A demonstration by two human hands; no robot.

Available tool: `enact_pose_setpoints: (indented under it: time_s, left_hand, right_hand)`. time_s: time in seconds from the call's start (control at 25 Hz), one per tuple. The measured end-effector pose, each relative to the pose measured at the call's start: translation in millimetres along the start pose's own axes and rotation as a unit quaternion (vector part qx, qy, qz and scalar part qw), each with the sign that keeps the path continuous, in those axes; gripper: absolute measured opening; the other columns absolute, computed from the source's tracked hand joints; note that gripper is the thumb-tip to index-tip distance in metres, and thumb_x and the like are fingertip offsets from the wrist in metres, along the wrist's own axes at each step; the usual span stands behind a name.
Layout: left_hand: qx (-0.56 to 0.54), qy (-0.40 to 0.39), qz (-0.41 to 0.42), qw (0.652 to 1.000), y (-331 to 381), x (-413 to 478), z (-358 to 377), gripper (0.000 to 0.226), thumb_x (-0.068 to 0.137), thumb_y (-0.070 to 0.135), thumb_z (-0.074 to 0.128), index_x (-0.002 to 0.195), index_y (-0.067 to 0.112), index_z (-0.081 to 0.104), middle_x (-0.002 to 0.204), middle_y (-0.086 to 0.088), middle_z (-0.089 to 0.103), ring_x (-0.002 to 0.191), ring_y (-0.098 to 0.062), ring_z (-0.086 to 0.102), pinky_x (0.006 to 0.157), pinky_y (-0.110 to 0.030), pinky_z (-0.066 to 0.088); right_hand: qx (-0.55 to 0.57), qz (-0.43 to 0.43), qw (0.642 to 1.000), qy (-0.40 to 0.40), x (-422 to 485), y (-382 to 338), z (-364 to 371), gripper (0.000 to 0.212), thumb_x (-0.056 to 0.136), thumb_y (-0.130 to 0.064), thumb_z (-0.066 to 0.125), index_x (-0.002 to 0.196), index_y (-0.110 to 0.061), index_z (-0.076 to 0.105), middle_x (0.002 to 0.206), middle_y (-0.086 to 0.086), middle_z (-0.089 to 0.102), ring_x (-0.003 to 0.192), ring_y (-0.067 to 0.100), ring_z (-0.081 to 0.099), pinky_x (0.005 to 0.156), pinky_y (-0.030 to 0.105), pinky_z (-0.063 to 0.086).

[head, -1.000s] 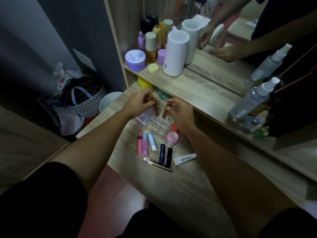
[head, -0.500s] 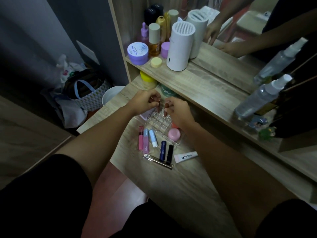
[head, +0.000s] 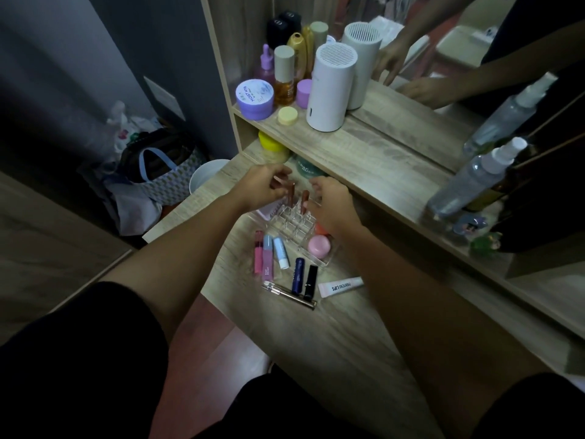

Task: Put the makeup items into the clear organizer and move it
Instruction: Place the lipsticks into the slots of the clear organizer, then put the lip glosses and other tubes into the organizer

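The clear organizer [head: 286,229] sits on the wooden table [head: 332,337] under a shelf. Two brown lip tubes [head: 290,194] [head: 304,201] stand upright in its back slots. A pink round pot [head: 319,245] and an orange one [head: 320,229] lie in its right compartment. My left hand [head: 261,189] hovers just left of the tubes, fingers apart. My right hand [head: 332,205] hovers just right of them, also apart. In front lie a pink tube [head: 259,252], a blue-capped tube [head: 267,256], a light-blue stick [head: 281,252], a navy tube [head: 297,275], a black tube [head: 311,280], a slim wand [head: 289,292] and a white tube [head: 340,286].
The shelf [head: 380,160] above carries a white cylinder [head: 330,90], a purple jar [head: 254,96], several bottles and two spray bottles [head: 471,182], with a mirror behind. A yellow jar [head: 271,144] and a teal jar [head: 304,167] stand under it. A bag [head: 158,175] and white bin [head: 205,177] sit on the floor at left.
Both hands lowered the brown tubes into the organizer's back slots. Their fingers have since come off the tubes and spread.
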State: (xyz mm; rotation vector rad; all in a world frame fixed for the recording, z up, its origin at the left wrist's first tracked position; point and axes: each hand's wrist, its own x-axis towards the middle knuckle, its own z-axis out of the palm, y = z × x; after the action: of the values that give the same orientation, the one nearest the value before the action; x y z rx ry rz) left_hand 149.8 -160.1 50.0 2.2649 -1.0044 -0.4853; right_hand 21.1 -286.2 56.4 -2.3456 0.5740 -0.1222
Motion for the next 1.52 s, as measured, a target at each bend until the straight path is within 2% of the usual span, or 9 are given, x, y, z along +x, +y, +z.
enact_pose_setpoints:
  time_s: [0.2,0.32,0.44,0.56,0.8,1.0,1.2,1.36,1.52]
  left_hand:
    - [0.001,0.048,-0.03,0.998,-13.8,-44.4,-4.1,0.035,0.08,0.01,0.068,0.114,0.011,0.061,0.111,-0.011,0.067,0.083,-0.011,0.059,0.071,-0.01,0.043]
    - [-0.003,0.029,-0.03,0.999,-20.2,-95.4,8.4,0.021,0.079,0.013,0.07,0.099,0.01,0.07,0.1,-0.011,0.071,0.079,-0.012,0.062,0.066,-0.001,0.043]
    - [0.02,-0.018,-0.015,1.0,-27.2,-151.3,32.0,0.016,0.077,0.012,0.072,0.092,0.007,0.074,0.089,-0.018,0.071,0.078,-0.028,0.066,0.071,-0.029,0.05]
    - [0.047,-0.055,0.021,0.997,-26.4,-190.4,61.8,0.025,0.081,0.021,0.069,0.105,0.012,0.07,0.096,-0.017,0.069,0.083,-0.028,0.066,0.079,-0.033,0.052]
    - [0.144,-0.102,0.01,0.984,-22.0,-195.3,96.4,0.046,0.094,0.029,0.048,0.139,0.024,0.038,0.121,-0.017,0.053,0.103,-0.03,0.059,0.089,-0.036,0.049]
    - [0.121,-0.056,0.007,0.991,-27.1,-200.8,94.9,0.034,0.09,0.021,0.057,0.122,0.011,0.058,0.117,-0.019,0.056,0.101,-0.034,0.06,0.083,-0.037,0.049]
    - [0.147,-0.046,-0.004,0.988,-43.8,-210.8,83.3,0.034,0.081,0.022,0.068,0.11,0.007,0.063,0.104,-0.021,0.056,0.094,-0.035,0.056,0.079,-0.039,0.05]
    - [0.112,-0.069,-0.014,0.991,-49.3,-209.8,81.5,0.033,0.082,0.022,0.067,0.111,0.005,0.061,0.105,-0.018,0.059,0.098,-0.032,0.056,0.084,-0.034,0.046]
    - [0.094,-0.071,-0.014,0.993,-51.9,-210.2,80.8,0.029,0.084,0.018,0.064,0.11,0.006,0.061,0.101,-0.017,0.061,0.097,-0.031,0.057,0.085,-0.035,0.046]
  right_hand:
    - [0.015,-0.064,0.995,0.072,-33.6,-2.7,0.8,0.03,0.084,-0.008,0.064,0.113,-0.006,0.057,0.11,0.013,0.06,0.1,0.025,0.059,0.085,0.034,0.048]
    - [-0.027,-0.111,0.993,0.028,-54.7,0.7,9.5,0.017,0.089,-0.015,0.059,0.105,-0.01,0.061,0.103,0.012,0.062,0.09,0.026,0.06,0.081,0.037,0.049]
    - [-0.075,-0.155,0.975,-0.141,-65.8,9.6,25.1,0.025,0.093,-0.009,0.052,0.115,-0.008,0.063,0.117,0.015,0.062,0.104,0.027,0.058,0.094,0.03,0.04]
    - [-0.023,-0.077,0.963,-0.256,-67.2,13.6,45.7,0.029,0.095,-0.012,0.045,0.117,-0.003,0.061,0.119,0.02,0.058,0.094,0.019,0.05,0.078,0.014,0.04]
    - [-0.013,-0.036,0.971,-0.237,-53.5,5.6,75.2,0.029,0.088,-0.041,0.057,0.079,-0.015,0.048,0.081,0.0,0.049,0.075,0.019,0.046,0.065,0.034,0.033]
    - [-0.086,-0.09,0.958,-0.26,-48.9,4.9,82.5,0.031,0.088,-0.036,0.056,0.065,-0.03,0.035,0.091,0.004,0.048,0.081,0.019,0.044,0.071,0.039,0.035]
    - [-0.147,-0.173,0.937,-0.266,-45.5,3.4,83.9,0.007,0.086,-0.023,0.058,0.09,-0.018,0.056,0.113,0.018,0.055,0.101,0.03,0.053,0.09,0.046,0.042]
    - [-0.302,-0.359,0.844,-0.259,-37.8,4.5,83.7,0.029,0.087,-0.013,0.058,0.115,-0.014,0.063,0.123,0.013,0.053,0.116,0.03,0.045,0.095,0.038,0.038]
    - [-0.354,-0.398,0.807,-0.256,-40.1,1.6,83.9,0.033,0.088,-0.015,0.056,0.121,-0.016,0.058,0.127,0.01,0.054,0.118,0.029,0.044,0.094,0.041,0.038]
